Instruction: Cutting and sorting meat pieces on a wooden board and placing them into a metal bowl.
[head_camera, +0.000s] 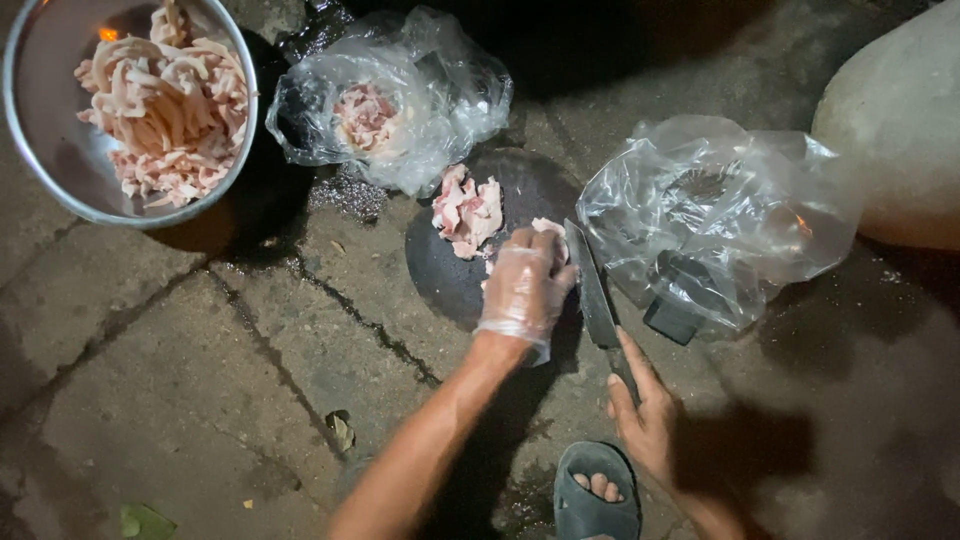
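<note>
While the left hand (525, 285) is pressing meat (548, 228) on the round board (440, 270) | right hand (645, 420) is gripping the knife (592, 285) just beside it | next: careful slicing.

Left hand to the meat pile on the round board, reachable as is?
Probably yes. The left hand in its clear plastic glove already rests on the board, beside the meat pile, with nothing between them; the knife lies on its other side.

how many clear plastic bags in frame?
2. One plastic bag at top centre, holding pale meat, beside the metal bowl. The other bag lies right of the knife, crumpled. More may sit outside the lit area.
</note>
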